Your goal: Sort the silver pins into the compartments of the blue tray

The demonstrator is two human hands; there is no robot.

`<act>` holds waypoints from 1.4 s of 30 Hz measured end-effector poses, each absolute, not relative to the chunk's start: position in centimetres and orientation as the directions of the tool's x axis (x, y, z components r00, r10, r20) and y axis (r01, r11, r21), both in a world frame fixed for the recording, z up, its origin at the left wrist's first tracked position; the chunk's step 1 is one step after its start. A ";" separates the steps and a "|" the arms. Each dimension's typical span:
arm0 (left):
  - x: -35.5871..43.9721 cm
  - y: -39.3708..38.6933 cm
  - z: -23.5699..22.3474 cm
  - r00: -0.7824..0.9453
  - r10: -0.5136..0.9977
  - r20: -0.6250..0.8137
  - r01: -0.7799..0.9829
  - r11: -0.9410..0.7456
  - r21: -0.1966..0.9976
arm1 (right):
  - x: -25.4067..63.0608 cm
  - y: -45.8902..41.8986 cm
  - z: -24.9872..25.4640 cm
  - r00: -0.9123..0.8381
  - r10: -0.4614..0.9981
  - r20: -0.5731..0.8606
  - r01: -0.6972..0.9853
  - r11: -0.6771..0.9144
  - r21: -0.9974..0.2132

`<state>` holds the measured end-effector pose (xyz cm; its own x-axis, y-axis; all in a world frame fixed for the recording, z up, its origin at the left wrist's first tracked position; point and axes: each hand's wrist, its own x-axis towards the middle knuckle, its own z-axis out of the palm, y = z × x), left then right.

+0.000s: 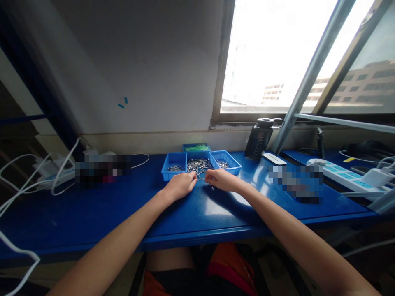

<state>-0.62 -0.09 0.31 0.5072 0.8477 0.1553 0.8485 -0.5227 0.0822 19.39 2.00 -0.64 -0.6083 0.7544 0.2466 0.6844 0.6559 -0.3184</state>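
My left hand (179,184) is closed, its fingertips pinched together at the front edge of the pile of small silver metal pieces (199,165). Facing it, a short gap away, my right hand (221,179) is also closed in a pinch. What either pinch holds is too small to make out. Just below my right fingers shows a tiny silver piece (212,187). The pile lies between a left blue bin (174,159) and a right blue bin (233,160), both holding more such pieces. My hands partly cover the fronts of the bins and pile.
Behind the bins stands another blue bin (196,146) with green material in it. A dark bottle (259,139) and a white flat object (274,159) are to the right, near a power strip (342,174). White cables (64,172) run along the left of the blue table (123,213).
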 end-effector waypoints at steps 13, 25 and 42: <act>-0.7 0.0 0.2 0.528 0.831 0.176 0.836 -0.545 0.066 | 19.5 1.9 -0.5 -0.604 0.754 0.258 0.689 0.657 -0.305; -0.3 -0.6 0.8 0.482 0.866 0.132 0.865 -0.494 0.084 | 19.5 1.8 -0.4 -0.626 0.741 0.243 0.659 0.669 -0.343; -0.6 -0.1 0.4 0.519 0.843 0.143 0.844 -0.532 0.072 | 19.2 1.3 0.2 -0.607 0.753 0.254 0.697 0.658 -0.285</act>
<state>-0.63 -0.07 0.41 0.5190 0.8427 0.1431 0.8438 -0.5319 0.0721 19.25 1.31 0.17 -0.6073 0.7528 0.2541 0.6969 0.6583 -0.2846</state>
